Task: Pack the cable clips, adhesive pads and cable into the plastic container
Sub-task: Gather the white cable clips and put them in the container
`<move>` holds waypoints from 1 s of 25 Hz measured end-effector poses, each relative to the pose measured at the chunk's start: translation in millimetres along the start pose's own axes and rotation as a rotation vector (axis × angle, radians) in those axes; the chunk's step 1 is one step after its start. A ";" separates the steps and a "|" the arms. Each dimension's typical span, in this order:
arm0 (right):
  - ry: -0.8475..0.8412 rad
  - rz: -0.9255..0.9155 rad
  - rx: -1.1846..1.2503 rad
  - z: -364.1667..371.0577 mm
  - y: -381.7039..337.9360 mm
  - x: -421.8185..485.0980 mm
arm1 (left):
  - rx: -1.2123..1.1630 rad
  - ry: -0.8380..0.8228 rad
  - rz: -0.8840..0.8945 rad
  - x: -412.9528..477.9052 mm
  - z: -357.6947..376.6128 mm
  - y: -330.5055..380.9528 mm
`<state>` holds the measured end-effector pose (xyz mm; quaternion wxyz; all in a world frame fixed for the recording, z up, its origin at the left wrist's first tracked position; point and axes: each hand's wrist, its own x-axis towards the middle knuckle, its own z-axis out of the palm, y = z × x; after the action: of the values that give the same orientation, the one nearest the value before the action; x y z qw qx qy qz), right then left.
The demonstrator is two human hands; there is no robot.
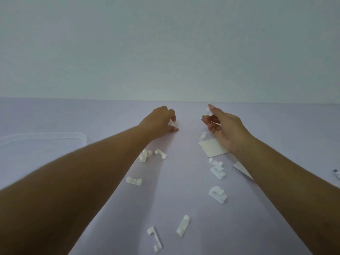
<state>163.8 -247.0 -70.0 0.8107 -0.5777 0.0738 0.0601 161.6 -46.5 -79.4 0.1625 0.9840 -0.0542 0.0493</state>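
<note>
Head view: your left hand (161, 122) is far out on the table (184, 190), grip pinched on a clip (172, 124) between thumb and fingers, the clip down at the table surface; your right hand (226, 129) is beside it, apart, palm turned inward, fingers loosely curled with the forefinger pointing away; something thin and white sits in that grip, cannot tell what; more clips (217, 194) lie loose across the table between your forearms, a few near the bottom edge; one pad (212, 147) lies flat, part under your right wrist; a second pad (242, 169) pokes out beside your right forearm; container (55, 137) at far left, mostly behind your left arm; cable end (336, 174) at right edge.
</note>
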 end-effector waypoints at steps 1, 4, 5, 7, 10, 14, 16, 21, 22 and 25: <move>0.019 0.065 0.148 -7.1 -5.7 0.6 | -0.001 0.017 -0.013 -0.6 1.5 4.2; 0.075 0.089 0.234 -31.8 -26.8 4.5 | -0.238 0.037 -0.132 -3.3 -4.3 19.4; 0.126 0.055 0.116 -40.3 -33.5 6.4 | -0.500 0.033 -0.230 -4.3 -8.3 24.7; 0.279 -0.090 -0.414 -57.3 -39.9 12.8 | -1.150 0.013 -0.432 -5.9 -16.3 36.1; 0.399 -0.282 -1.177 -84.4 -28.8 22.8 | -1.754 0.004 -0.631 -12.4 -20.6 50.0; 0.300 -0.241 -1.610 -93.2 -7.5 24.5 | -1.725 -0.039 -0.702 -21.7 -21.8 51.5; 0.254 -0.362 -1.737 -93.1 -1.7 25.1 | -1.498 -0.117 -0.631 -31.1 -24.3 52.1; 0.228 -0.216 -0.867 -96.6 -19.1 2.5 | -0.370 -0.105 -0.060 -64.3 -15.6 79.8; 0.193 -0.065 -0.416 -100.0 -27.9 -6.1 | -0.171 -0.085 0.120 -72.0 -9.5 86.4; 0.078 0.197 0.392 -122.2 -49.7 -35.2 | -0.062 -0.151 0.360 -85.7 9.0 101.1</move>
<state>132.2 -379.1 -56.6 0.8942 -0.4011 0.1714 0.1009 65.1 -136.9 -65.9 0.1767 0.9538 -0.2428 0.0016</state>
